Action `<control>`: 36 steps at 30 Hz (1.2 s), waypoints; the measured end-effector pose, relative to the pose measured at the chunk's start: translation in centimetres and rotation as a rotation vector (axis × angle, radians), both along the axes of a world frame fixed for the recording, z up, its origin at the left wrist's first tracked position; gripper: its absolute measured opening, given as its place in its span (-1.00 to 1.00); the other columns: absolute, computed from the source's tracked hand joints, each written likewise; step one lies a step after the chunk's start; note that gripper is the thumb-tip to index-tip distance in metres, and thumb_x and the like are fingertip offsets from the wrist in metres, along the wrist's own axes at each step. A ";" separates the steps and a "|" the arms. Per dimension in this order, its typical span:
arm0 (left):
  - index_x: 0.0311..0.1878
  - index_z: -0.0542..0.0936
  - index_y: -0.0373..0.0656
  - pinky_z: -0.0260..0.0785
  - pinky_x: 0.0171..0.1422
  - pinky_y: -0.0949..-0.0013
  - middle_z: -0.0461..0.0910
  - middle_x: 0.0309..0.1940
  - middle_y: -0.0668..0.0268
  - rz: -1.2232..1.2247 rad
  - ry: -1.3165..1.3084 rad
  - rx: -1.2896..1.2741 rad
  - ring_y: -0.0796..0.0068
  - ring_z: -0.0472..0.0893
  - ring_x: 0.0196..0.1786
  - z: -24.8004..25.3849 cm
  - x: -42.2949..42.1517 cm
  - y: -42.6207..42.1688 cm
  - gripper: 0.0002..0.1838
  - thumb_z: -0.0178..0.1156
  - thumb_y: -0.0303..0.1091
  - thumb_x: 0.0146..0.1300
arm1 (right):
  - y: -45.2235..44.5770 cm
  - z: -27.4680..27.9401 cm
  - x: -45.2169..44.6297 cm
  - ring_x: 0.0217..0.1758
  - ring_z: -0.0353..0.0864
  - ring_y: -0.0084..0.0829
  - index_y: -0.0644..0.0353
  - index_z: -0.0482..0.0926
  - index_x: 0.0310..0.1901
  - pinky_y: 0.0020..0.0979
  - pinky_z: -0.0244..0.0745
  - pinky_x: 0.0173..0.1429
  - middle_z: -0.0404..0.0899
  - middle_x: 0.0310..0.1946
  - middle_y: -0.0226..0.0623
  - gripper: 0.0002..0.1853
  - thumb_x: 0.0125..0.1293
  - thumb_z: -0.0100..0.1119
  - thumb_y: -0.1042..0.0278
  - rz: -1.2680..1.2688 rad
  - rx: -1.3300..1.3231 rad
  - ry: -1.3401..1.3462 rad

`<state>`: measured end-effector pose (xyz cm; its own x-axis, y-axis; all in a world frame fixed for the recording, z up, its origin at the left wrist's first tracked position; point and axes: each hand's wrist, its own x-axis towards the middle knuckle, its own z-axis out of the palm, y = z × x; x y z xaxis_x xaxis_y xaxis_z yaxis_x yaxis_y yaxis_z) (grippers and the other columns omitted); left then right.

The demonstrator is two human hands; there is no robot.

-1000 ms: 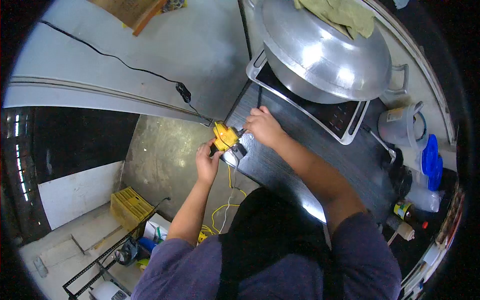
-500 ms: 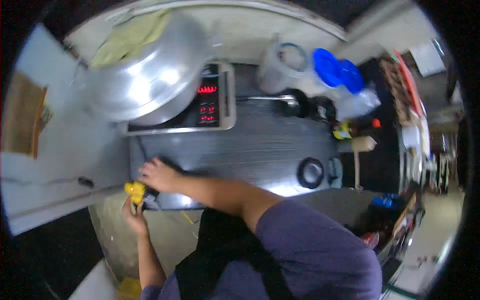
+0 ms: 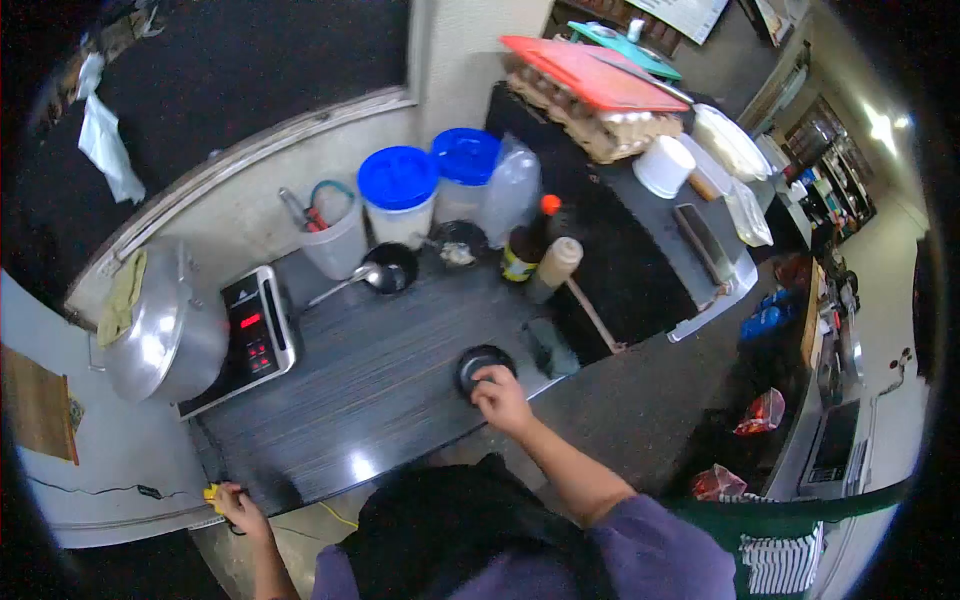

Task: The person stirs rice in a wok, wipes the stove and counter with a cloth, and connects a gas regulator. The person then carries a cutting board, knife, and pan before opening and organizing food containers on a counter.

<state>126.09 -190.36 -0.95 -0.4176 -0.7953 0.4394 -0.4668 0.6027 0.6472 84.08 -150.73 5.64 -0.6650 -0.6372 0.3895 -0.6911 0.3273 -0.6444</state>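
Note:
At the lower left, my left hand (image 3: 240,508) is closed around a small yellow object (image 3: 212,494) by the counter's left end. Its kind is mostly hidden by my fingers. My right hand (image 3: 503,398) is at the near rim of a small round black bowl (image 3: 466,372), its fingers bent over the edge in a pinch. The bowl rests on the dark counter (image 3: 390,350). Right of it lies a folded grey-green cloth (image 3: 551,347).
A large lidded metal pot (image 3: 165,335) stands on a lit induction cooker (image 3: 262,335). Behind are a ladle (image 3: 345,287) in a black bowl, a utensil tub (image 3: 335,240), blue-lidded buckets (image 3: 398,195) and sauce bottles (image 3: 558,265). Egg trays (image 3: 580,120) sit beyond.
My view has swung right. My right hand has left the yellow object's side and moved right to the black bowl. My left hand stays at the yellow object.

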 end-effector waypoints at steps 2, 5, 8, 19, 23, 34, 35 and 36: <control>-0.21 0.46 -0.26 0.29 0.13 0.41 0.36 -0.05 0.17 -0.142 0.191 0.069 0.31 0.46 -0.03 1.2 -7.0 2.8 -0.76 -0.01 -0.75 0.06 | 6.3 -0.4 -0.9 -0.01 0.51 -0.12 0.13 0.57 -0.52 -0.22 0.43 0.05 0.55 -0.18 -0.21 -0.93 -0.07 0.19 0.55 -0.164 -0.034 -0.007; -0.38 0.47 -0.21 0.28 0.20 0.34 0.39 -0.06 0.19 -0.275 0.203 0.165 0.28 0.44 0.04 4.7 -18.0 8.8 -0.84 0.04 -0.71 0.05 | 14.9 -2.9 -1.0 -0.02 0.52 -0.14 0.15 0.58 -0.50 -0.25 0.43 0.04 0.53 -0.18 -0.17 -0.95 -0.07 0.21 0.51 -0.294 -0.060 -0.046; -0.37 0.51 -0.22 0.34 0.10 0.39 0.44 -0.07 0.19 -0.491 0.206 0.207 0.35 0.47 0.02 8.5 -28.0 14.5 -0.90 0.15 -0.65 0.11 | 20.0 -1.6 -1.4 -0.03 0.52 -0.11 0.17 0.57 -0.49 -0.22 0.44 0.04 0.52 -0.18 -0.14 -0.94 0.00 0.24 0.41 -0.384 -0.082 -0.069; 0.13 0.44 -0.22 0.44 -0.01 0.26 0.48 0.01 0.21 -0.920 0.563 0.740 0.36 0.50 -0.01 31.2 -62.9 22.9 -0.60 0.17 -0.27 0.27 | 23.9 4.8 -6.0 -0.16 0.59 -0.14 0.23 0.61 -0.29 -0.28 0.51 -0.10 0.56 -0.27 -0.15 -0.92 0.21 0.17 0.46 -0.605 -0.107 0.020; 0.19 0.36 -0.20 0.44 0.00 0.11 0.40 0.08 0.12 -0.920 0.581 1.053 0.22 0.47 0.05 32.3 -69.7 22.8 -0.54 0.14 -0.24 0.27 | 18.2 1.8 -6.5 -0.15 0.61 -0.07 0.11 0.68 -0.21 -0.17 0.52 -0.04 0.63 -0.23 -0.10 -0.80 0.18 0.19 0.27 -0.279 0.246 -0.354; 0.11 0.48 -0.17 0.40 0.12 0.21 0.53 0.04 0.24 -0.967 0.317 1.150 0.32 0.51 0.10 27.2 -67.1 17.8 -0.58 0.08 -0.08 0.32 | 6.5 -9.3 -7.2 -0.11 0.61 0.08 0.26 0.42 0.09 -0.02 0.49 0.01 0.62 -0.22 0.12 -0.51 0.22 0.19 0.13 -0.364 0.530 -0.564; 0.14 0.45 -0.20 0.41 0.13 0.20 0.51 0.09 0.19 -1.023 0.354 1.135 0.30 0.51 0.11 28.0 -67.9 17.3 -0.54 0.06 -0.06 0.34 | 6.5 -10.4 -7.4 -0.10 0.61 0.09 0.28 0.44 0.06 -0.01 0.48 0.02 0.62 -0.22 0.12 -0.54 0.22 0.18 0.15 -0.371 0.567 -0.594; 0.16 0.42 -0.21 0.41 0.17 0.17 0.49 0.12 0.15 -1.048 0.372 1.160 0.26 0.51 0.14 29.3 -68.5 17.4 -0.51 0.07 -0.04 0.34 | 6.7 -10.7 -7.4 -0.10 0.60 0.10 0.29 0.47 0.02 -0.01 0.47 0.03 0.62 -0.22 0.12 -0.56 0.21 0.18 0.16 -0.356 0.524 -0.590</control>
